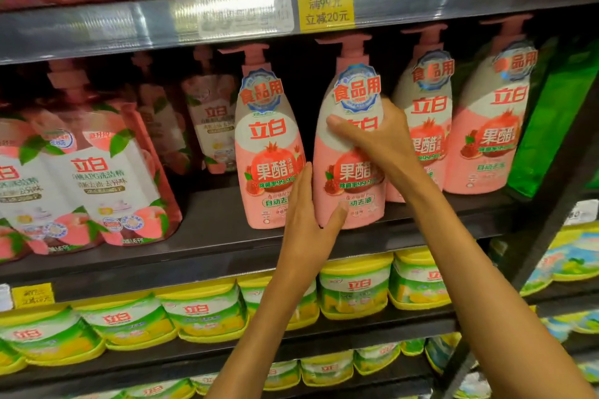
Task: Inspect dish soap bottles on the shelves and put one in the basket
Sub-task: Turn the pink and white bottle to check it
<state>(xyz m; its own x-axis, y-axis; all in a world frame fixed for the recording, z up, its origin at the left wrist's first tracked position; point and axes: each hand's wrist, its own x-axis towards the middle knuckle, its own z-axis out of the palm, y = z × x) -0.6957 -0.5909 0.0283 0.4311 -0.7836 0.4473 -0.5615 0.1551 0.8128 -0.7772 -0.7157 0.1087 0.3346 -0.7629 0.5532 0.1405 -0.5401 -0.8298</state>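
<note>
Right now, at the shelf (227, 230):
Held bottle (351, 168): pink pump dish soap — second in the row, standing on the shelf.
Right hand (376, 136): fingers curled round the bottle's upper body, thumb across the front.
Left hand (308, 220): fingers straight against its left side, thumb pressing the lower label.
Neighbour bottle (269, 152): just left, touching the left fingers.
</note>
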